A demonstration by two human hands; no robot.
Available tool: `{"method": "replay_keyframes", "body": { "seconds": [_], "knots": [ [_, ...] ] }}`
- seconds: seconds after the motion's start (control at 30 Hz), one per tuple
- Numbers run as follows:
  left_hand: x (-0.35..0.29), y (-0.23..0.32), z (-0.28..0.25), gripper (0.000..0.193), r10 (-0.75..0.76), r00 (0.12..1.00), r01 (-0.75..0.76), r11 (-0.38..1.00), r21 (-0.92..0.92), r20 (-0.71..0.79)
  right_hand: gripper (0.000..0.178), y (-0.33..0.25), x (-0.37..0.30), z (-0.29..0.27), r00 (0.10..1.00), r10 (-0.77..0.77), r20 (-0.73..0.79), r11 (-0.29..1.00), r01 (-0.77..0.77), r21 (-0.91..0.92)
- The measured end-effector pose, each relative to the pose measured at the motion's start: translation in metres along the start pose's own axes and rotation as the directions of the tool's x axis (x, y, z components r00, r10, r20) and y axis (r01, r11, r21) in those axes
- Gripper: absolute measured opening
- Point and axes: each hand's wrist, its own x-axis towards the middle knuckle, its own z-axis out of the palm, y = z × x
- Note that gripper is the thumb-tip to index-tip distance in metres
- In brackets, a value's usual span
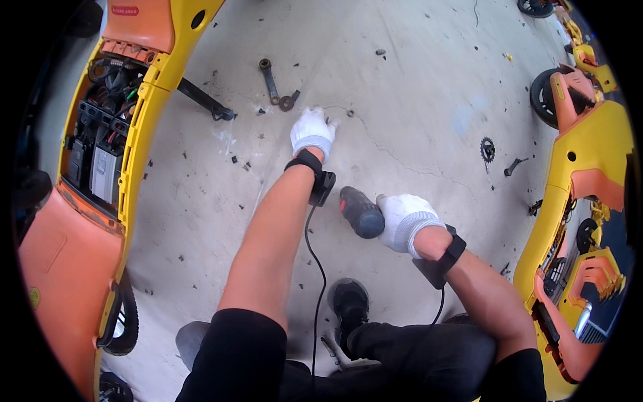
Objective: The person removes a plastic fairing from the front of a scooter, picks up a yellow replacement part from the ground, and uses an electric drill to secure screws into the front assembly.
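My left hand (pixel 313 131), in a white glove, reaches out low over the concrete floor. Its thumb stands apart from the fingers, and I see nothing held in it. Just beyond it lie a dark bicycle crank arm (pixel 270 82) and a small part with a round dark end (pixel 287 102). A small ring-shaped piece (pixel 350 113) rests on the floor to the right of its fingertips. My right hand (pixel 407 220), also gloved in white, is closed on a black and red power tool (pixel 362 216); the hand hides the tool's grip.
A yellow and orange bike frame (pixel 149 124) with an opened compartment of wires stands at left, its crank arm (pixel 206 100) sticking out. More yellow bikes (pixel 589 151) line the right. A chainring (pixel 487 149) and another crank arm (pixel 514 166) lie on the floor (pixel 415 87) among scattered bits.
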Motion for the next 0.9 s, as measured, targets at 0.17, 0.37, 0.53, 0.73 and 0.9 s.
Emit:
{"method": "replay_keyframes", "body": {
  "seconds": [0.17, 0.37, 0.53, 0.73, 0.9],
  "knots": [
    [0.001, 0.013, 0.009, 0.023, 0.054, 0.997, -0.065, 0.979, 0.195, 0.061, 0.022, -0.004, 0.003, -0.014, 1.0, -0.013, 0.014, 0.999, 0.013, -0.037],
    [-0.065, -0.031, -0.024, 0.026, -0.032, 0.97, 0.025, 0.999, 0.033, 0.24, 0.021, -0.016, 0.016, -0.027, 0.999, -0.029, 0.023, 0.981, 0.033, -0.191],
    [-0.135, -0.106, -0.09, 0.026, -0.182, 0.887, 0.135, 0.981, 0.139, 0.423, 0.024, -0.054, 0.025, -0.031, 0.998, 0.006, 0.062, 0.896, 0.022, -0.443],
    [-0.217, -0.191, -0.167, 0.029, -0.312, 0.861, 0.284, 0.95, 0.129, 0.401, 0.028, -0.112, 0.022, -0.018, 0.996, -0.046, 0.074, 0.757, 0.083, -0.648],
    [-0.291, -0.265, -0.223, 0.033, -0.402, 0.88, 0.41, 0.912, 0.021, 0.255, 0.032, -0.205, 0.002, 0.011, 0.968, -0.142, 0.205, 0.734, 0.242, -0.634]
  ]
}}
